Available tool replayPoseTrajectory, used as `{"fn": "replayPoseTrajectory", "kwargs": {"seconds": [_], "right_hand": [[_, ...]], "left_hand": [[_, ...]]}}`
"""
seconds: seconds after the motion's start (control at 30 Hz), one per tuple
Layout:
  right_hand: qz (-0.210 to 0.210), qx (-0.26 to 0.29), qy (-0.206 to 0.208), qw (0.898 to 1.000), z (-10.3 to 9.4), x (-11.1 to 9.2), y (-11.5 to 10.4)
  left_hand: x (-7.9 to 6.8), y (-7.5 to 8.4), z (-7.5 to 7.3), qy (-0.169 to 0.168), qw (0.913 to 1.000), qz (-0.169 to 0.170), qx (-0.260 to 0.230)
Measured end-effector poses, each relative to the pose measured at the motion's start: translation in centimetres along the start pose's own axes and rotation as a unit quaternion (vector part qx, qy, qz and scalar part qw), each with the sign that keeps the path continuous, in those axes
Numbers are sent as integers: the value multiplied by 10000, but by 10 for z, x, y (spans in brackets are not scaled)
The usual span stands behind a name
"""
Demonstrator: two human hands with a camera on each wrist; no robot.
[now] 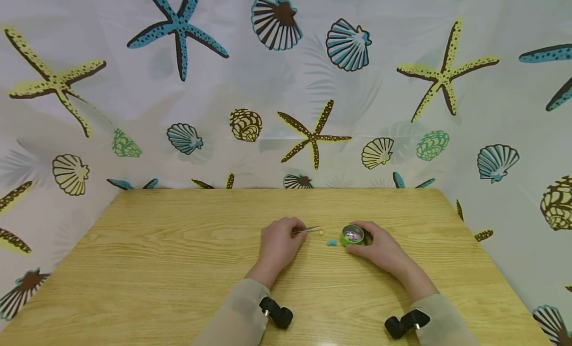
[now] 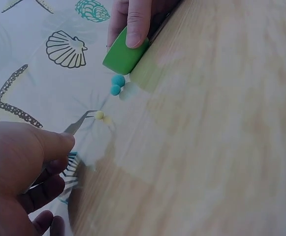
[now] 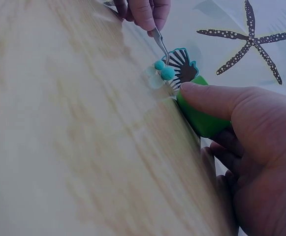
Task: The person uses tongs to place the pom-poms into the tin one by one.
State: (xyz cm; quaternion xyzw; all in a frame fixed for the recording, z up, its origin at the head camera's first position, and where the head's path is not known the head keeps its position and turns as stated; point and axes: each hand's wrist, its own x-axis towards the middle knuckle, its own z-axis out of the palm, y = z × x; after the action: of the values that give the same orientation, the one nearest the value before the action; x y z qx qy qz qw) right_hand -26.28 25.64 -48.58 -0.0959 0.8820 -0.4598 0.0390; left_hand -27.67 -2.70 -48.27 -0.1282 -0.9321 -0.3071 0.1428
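Observation:
My left hand pinches a pair of metal tweezers between thumb and fingers. The bent tips point right, right at a small yellow bead on the table. Two blue beads lie side by side between the tweezers and a small round green tin. My right hand grips this tin around its side, thumb in front and fingers behind. Its silvery inside faces up in the head view, with some pale pinkish pieces at the bottom. In the right wrist view the yellow bead is hidden.
The wooden table spreads out around both hands. Behind it and at the sides hangs a white cloth printed with starfish and shells. A black camera mount sits on each wrist, such as the left mount.

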Motion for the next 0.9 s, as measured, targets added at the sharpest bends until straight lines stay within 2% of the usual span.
{"fn": "replayPoseTrajectory", "kwargs": {"seconds": [0.37,0.7,0.9], "right_hand": [[11,7,-5,10000,0,-1,-1],[13,33,5,10000,0,-2,-3],[3,40,-3,10000,0,-2,-4]], "left_hand": [[1,-3,4,-20,9997,113,212],[2,-4,-3,-387,9992,43,-96],[2,-6,-7,-455,9988,87,-148]]}}
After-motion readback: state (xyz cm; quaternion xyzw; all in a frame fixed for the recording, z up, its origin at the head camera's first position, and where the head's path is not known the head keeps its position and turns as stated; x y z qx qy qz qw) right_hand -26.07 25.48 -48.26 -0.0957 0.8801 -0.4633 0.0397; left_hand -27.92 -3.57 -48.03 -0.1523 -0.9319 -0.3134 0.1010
